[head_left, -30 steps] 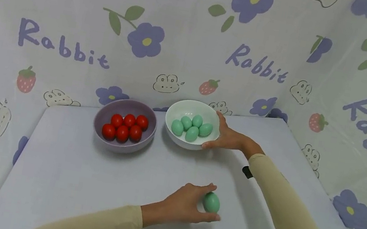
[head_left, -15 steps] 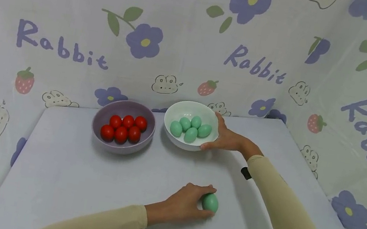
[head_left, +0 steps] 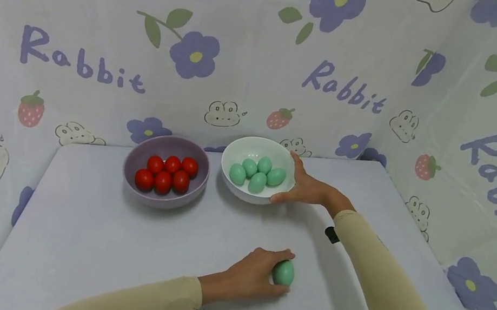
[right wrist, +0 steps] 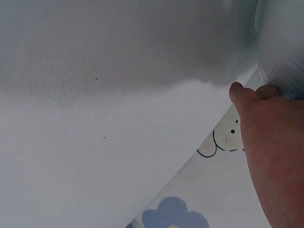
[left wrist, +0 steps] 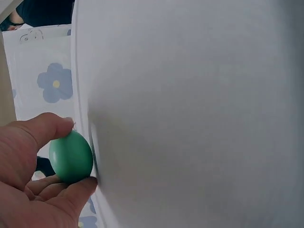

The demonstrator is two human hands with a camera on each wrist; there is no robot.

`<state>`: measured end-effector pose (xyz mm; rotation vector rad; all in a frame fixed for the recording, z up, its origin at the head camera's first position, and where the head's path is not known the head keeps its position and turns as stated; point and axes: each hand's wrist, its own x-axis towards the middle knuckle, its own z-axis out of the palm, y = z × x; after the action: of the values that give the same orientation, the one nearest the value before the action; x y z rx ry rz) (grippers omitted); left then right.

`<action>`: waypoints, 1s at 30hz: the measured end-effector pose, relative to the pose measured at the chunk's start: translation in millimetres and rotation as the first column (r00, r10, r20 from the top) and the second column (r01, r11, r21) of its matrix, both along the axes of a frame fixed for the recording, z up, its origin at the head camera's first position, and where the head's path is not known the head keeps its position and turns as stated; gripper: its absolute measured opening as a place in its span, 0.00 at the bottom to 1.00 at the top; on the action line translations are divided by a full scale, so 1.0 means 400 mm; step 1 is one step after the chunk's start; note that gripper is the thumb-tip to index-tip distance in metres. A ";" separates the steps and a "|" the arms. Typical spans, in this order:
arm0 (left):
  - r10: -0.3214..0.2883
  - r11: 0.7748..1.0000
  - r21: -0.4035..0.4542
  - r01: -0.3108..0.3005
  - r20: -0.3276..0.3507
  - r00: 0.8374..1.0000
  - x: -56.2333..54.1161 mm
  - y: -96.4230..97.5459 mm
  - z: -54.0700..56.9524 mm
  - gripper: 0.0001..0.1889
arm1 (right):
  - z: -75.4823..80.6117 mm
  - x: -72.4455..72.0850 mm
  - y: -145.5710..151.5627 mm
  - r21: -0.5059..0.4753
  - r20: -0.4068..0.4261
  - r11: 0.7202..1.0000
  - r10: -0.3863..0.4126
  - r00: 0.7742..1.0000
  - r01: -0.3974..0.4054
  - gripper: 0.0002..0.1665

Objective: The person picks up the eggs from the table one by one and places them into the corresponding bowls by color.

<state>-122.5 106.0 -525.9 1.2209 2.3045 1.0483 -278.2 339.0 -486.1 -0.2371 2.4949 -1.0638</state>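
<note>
My left hand (head_left: pixel 248 275) pinches a smooth pale green egg (head_left: pixel 284 273) between thumb and fingers, over the front middle of the table. The left wrist view shows the same egg (left wrist: pixel 71 157) from the side, fingertips against both its ends. At the back, my right hand (head_left: pixel 306 186) grips the right side of a white bowl (head_left: pixel 246 197), its fingers spread along the outer wall. Several matching green eggs (head_left: pixel 257 182) lie inside that bowl. In the right wrist view the hand (right wrist: pixel 266 137) is seen against the bowl's side (right wrist: pixel 285 52).
Left of the white bowl stands a purple bowl (head_left: pixel 162 201) holding several red tomato-like balls (head_left: pixel 162 182). Both bowls stand near the patterned cloth backdrop (head_left: pixel 248 40) behind the white-covered table (head_left: pixel 84 221). The right forearm (head_left: pixel 381 276) reaches across the table's right side.
My left thumb has drawn in against the green egg, and the hand has shifted very slightly. The right hand stays on the white bowl; the whole view has drifted a little.
</note>
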 end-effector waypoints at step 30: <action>0.095 0.930 -0.316 -0.186 -0.282 0.955 -0.496 -0.104 0.295 0.36 | -0.003 -0.006 -0.002 -0.023 0.006 1.000 0.000 1.000 0.000 0.91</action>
<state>-321.0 64.6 -407.9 1.1196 2.6690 0.5156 -280.7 338.3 -487.4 -0.2402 2.4780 -1.0923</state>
